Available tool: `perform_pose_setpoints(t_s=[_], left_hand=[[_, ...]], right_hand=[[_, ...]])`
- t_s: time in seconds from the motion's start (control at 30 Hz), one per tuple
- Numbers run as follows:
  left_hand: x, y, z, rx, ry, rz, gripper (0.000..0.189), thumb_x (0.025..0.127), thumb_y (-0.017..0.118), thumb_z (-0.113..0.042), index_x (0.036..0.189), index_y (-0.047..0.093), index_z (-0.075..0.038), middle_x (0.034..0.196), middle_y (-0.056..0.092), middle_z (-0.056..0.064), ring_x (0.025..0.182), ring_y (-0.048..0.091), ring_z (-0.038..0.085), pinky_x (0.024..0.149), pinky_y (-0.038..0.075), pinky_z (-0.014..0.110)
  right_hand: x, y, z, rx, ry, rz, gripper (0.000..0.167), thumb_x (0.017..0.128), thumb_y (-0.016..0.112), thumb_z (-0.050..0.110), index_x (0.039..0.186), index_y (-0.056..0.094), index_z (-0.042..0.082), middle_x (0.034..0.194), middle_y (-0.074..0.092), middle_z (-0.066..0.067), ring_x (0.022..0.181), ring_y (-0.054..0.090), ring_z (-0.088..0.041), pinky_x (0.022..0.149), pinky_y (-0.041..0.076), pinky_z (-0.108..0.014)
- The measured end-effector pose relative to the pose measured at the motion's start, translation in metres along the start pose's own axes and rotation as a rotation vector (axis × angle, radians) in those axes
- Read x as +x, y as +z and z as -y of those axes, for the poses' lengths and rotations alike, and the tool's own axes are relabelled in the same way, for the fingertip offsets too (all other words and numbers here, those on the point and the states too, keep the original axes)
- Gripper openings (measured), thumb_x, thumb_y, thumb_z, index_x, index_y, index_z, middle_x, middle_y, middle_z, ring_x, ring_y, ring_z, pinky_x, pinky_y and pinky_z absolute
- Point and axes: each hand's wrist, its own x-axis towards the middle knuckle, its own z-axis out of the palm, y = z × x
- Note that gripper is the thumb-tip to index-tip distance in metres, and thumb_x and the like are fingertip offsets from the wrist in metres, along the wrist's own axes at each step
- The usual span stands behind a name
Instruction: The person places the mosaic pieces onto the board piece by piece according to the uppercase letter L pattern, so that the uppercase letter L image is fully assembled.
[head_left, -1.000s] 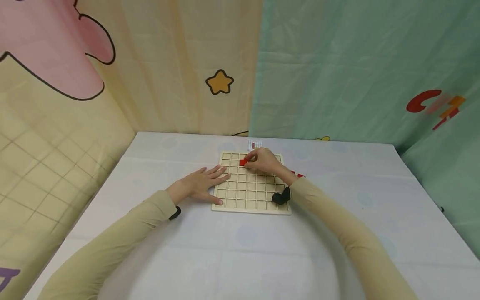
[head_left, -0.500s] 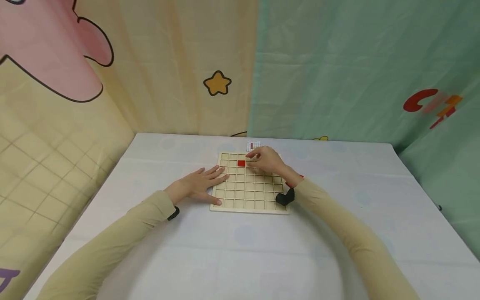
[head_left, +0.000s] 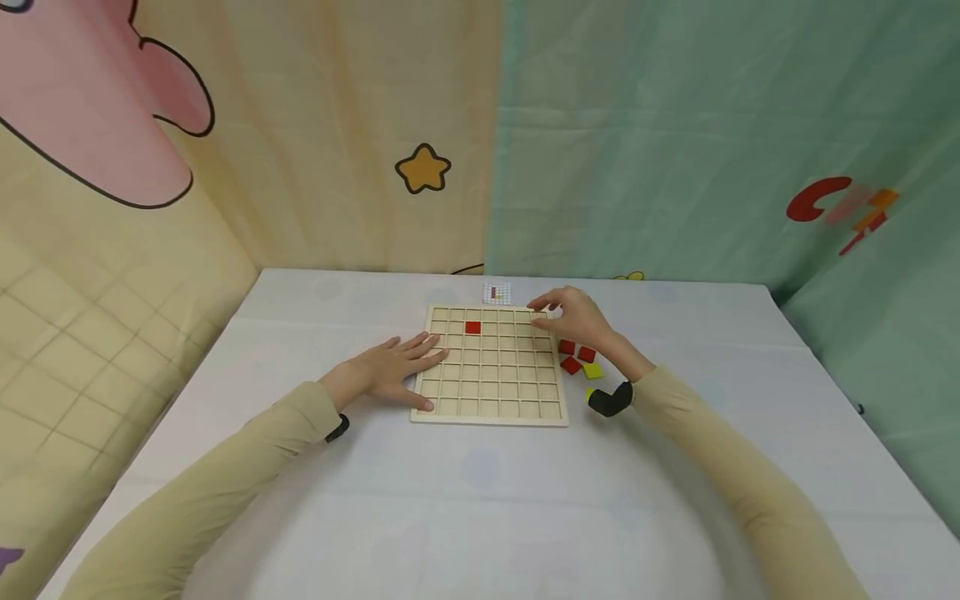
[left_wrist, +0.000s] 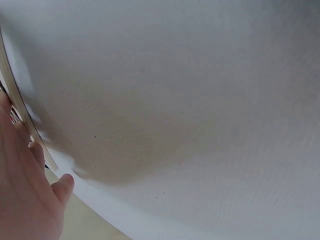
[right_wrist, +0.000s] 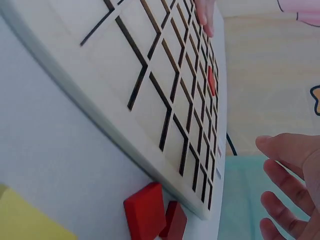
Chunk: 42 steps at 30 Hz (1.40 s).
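Observation:
A pale wooden grid board lies on the table, with one red square tile set in a cell near its far edge. My left hand spreads its fingers over the board's left edge; the left wrist view shows its thumb beside the wooden rim. Over the far right corner hovers my right hand, fingers loosely bent. Nothing sits between its thumb and fingers in the right wrist view. Close by, right of the board, lie several loose red tiles and a yellow tile.
A small printed grid card lies just beyond the board's far edge. Another bit of yellow peeks out behind the black wrist camera. Patterned curtains hang behind the white-covered table.
My right hand has let go of the red tile, now flat in its cell, and moved right toward the loose tiles, uncovering them. The left hand has stayed on the board's edge.

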Motion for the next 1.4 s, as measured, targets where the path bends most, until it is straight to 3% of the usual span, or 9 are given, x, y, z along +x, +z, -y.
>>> perform_pose_setpoints(t_s=[0.6, 0.83, 1.03, 1.4], left_hand=[[-0.002, -0.003, -0.002, -0.048, -0.012, 0.040, 0.085, 0.090, 0.045, -0.067, 0.156, 0.009, -0.026, 0.164, -0.003, 0.005, 0.151, -0.004, 0.028, 0.119, 0.007, 0.057], [-0.003, -0.003, -0.003, -0.065, -0.002, 0.020, 0.084, 0.091, 0.046, -0.064, 0.156, 0.012, -0.023, 0.164, -0.001, 0.008, 0.151, -0.002, 0.029, 0.118, 0.007, 0.059], [-0.002, -0.002, -0.002, -0.046, -0.007, 0.022, 0.084, 0.091, 0.045, -0.065, 0.156, 0.011, -0.024, 0.164, -0.001, 0.007, 0.151, -0.002, 0.029, 0.118, 0.008, 0.058], [0.000, 0.001, -0.002, -0.008, 0.002, 0.003, 0.084, 0.092, 0.042, -0.066, 0.156, 0.007, -0.024, 0.164, -0.003, 0.006, 0.151, -0.002, 0.028, 0.119, 0.008, 0.057]], right_hand=[[-0.057, -0.024, -0.048, -0.007, 0.108, 0.006, 0.034, 0.085, 0.073, 0.019, 0.115, 0.070, 0.004, 0.109, 0.071, -0.013, 0.100, 0.060, -0.030, 0.084, 0.051, -0.044], [-0.073, -0.023, -0.058, 0.009, 0.189, 0.041, 0.034, 0.086, 0.072, 0.023, 0.115, 0.069, 0.006, 0.108, 0.070, -0.014, 0.099, 0.059, -0.029, 0.079, 0.052, -0.036], [-0.079, -0.015, -0.063, 0.018, 0.215, 0.036, 0.033, 0.085, 0.072, 0.028, 0.111, 0.071, 0.006, 0.103, 0.070, -0.012, 0.090, 0.059, -0.025, 0.071, 0.049, -0.026], [-0.077, -0.009, -0.068, -0.026, 0.232, 0.022, 0.034, 0.084, 0.074, 0.028, 0.109, 0.073, 0.006, 0.101, 0.072, -0.011, 0.086, 0.058, -0.022, 0.072, 0.047, -0.027]])
